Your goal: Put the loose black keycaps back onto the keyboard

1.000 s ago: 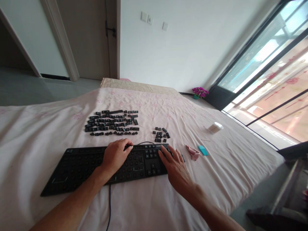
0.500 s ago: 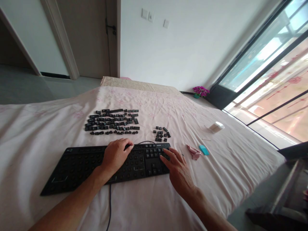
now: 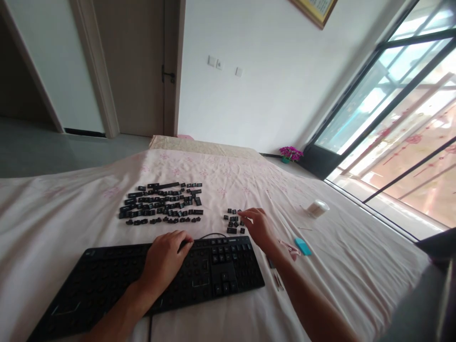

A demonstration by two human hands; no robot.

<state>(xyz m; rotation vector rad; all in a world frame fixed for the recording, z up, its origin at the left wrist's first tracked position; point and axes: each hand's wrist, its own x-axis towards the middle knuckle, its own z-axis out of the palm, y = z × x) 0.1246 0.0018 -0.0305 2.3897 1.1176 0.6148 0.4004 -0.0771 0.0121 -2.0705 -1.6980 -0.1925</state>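
A black keyboard [image 3: 228, 273] lies across the bed, most of its left and middle keys off, with keys still on the arrow block. My left hand [image 3: 166, 259] is closed on its upper edge, thumb and fingers bent together there. Beyond the keyboard's right end, my right hand [image 3: 258, 225] reaches to a small cluster of loose black keycaps [image 3: 232, 231]. Its fingertips are drawn together at a keycap on the right side of the cluster; the hand hides part of that side. A larger group of keycaps [image 3: 167, 199] lies in rows behind the keyboard.
Right of my right forearm are a pink cloth-like item [image 3: 290, 249], a turquoise piece [image 3: 302, 246], and tweezers-like metal [image 3: 278, 279]. Farther right lies a white round container [image 3: 318, 208]. Creased pink bedding [image 3: 213, 171] spreads underneath. A cable [image 3: 150, 327] runs toward me.
My right hand has left the keyboard's right end and moved forward to the small keycap cluster. My left hand stays on the keyboard. The camera view has tilted up.
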